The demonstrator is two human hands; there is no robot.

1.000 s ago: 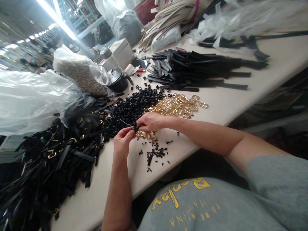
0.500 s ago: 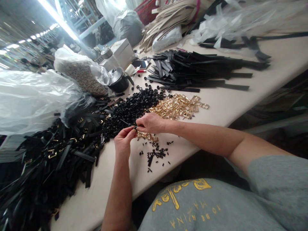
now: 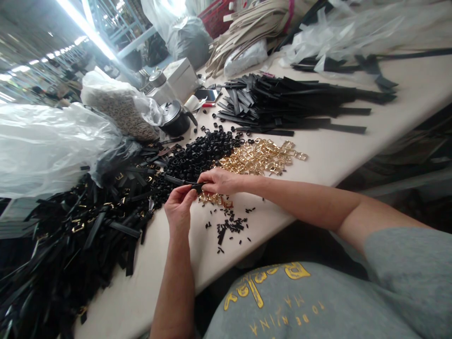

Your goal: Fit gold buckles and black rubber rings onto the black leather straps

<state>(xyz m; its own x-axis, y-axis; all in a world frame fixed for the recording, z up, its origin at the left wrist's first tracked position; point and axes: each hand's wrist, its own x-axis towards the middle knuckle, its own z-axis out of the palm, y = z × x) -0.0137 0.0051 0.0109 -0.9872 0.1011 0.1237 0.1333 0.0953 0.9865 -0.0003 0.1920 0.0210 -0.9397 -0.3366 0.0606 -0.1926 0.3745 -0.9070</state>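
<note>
Between my hands runs a short black strap (image 3: 178, 181), its free end reaching out to the left over the heap of black loops. My left hand (image 3: 179, 201) pinches it between thumb and forefinger. Close beside, my right hand (image 3: 216, 181) grips the same strap with curled fingers. Whether a buckle or loop is on the strap at my fingertips, I cannot make out. Behind my hands lie the black loops (image 3: 197, 155) and a spread of gold buckles (image 3: 261, 156). Small black bits (image 3: 231, 226) are scattered nearer to me.
Many black straps with gold buckles (image 3: 102, 221) are piled at the left. Flat black strips (image 3: 282, 96) lie at the back right. A black pot with a lid (image 3: 174, 120), a phone (image 3: 207, 95) and a filled plastic bag (image 3: 118, 106) stand behind on the pale table (image 3: 318, 155).
My hands have drawn slightly apart and to the left. More of the strap's length now shows, lying flatter and pointing left.
</note>
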